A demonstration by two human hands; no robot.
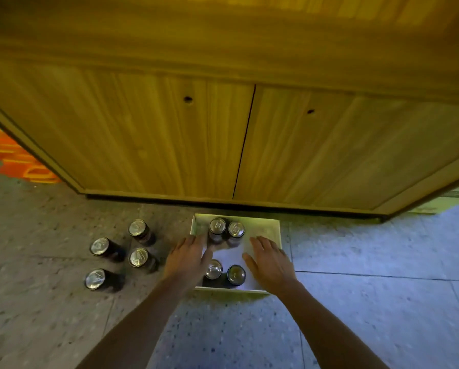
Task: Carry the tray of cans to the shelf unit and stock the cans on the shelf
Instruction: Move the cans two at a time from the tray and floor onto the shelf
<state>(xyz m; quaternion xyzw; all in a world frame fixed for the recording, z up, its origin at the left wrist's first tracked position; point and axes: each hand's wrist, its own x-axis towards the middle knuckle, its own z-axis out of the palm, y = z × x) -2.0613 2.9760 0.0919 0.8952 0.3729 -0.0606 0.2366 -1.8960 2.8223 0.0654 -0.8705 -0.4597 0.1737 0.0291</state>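
A shallow white tray lies on the floor right in front of a wooden cabinet. Inside it stand several dark cans with silver tops: two at the back and two at the front. My left hand hovers over the tray's left edge, fingers spread, holding nothing. My right hand hovers over the tray's right part, also with fingers apart and empty. Several more cans stand on the floor left of the tray.
The wooden cabinet with two closed doors fills the upper view; its base runs just behind the tray. An orange crate shows at the far left. Speckled floor tiles stretch to the right and toward me.
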